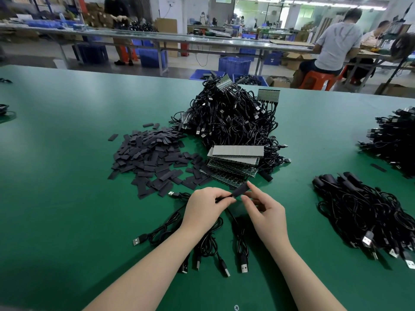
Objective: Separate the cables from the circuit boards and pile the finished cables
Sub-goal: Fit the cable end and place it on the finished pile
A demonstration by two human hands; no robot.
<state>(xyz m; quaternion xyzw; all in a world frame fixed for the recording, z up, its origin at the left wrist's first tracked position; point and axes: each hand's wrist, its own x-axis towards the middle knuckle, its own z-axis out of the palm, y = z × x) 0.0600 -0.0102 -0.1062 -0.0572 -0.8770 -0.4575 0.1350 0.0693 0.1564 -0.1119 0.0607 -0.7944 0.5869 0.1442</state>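
Observation:
My left hand (205, 205) pinches the end of a black cable (232, 217) just above the green table. My right hand (262, 206) holds a short black sleeve (241, 190) on that same cable end, thumb and forefinger around it. Several loose black USB cables (208, 243) lie under my wrists. A stack of green circuit boards (233, 162) sits just beyond my hands. Behind it rises a big heap of black cables still joined to boards (231, 115). A pile of finished cables (363, 212) lies to the right.
A spread of flat black sleeves (152, 158) covers the table left of the boards. Another cable heap (393, 140) sits at the far right edge. The green table (67, 176) stretches left. People work at benches beyond, among blue crates (234, 63).

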